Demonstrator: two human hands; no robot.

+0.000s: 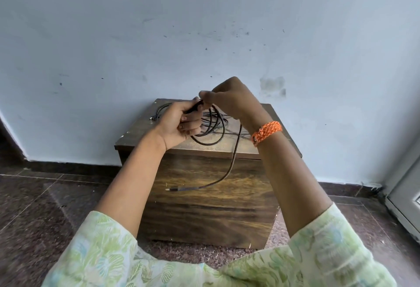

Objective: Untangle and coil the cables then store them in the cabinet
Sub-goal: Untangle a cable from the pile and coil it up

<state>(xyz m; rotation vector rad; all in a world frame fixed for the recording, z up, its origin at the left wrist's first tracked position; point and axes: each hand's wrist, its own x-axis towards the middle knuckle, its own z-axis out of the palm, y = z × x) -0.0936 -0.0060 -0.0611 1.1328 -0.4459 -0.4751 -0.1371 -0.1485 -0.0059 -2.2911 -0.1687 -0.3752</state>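
Note:
A dark cable (pixel 212 135) hangs in several loops from my left hand (pixel 181 123), whose fingers curl round the bundle above the small wooden cabinet (pixel 204 196). My right hand (pixel 229 98), with an orange band at the wrist, pinches the same cable just above the left hand. One free end of the cable drops down in front of the cabinet door and ends in a USB plug (pixel 173 189). More dark cable (pixel 159 110) lies on the cabinet top behind my hands, partly hidden by them.
The cabinet stands against a pale blue wall (pixel 204 25) on a dark speckled tile floor (pixel 34 207). A white door frame (pixel 406 200) stands at the far right. My green patterned sleeves fill the bottom of the view.

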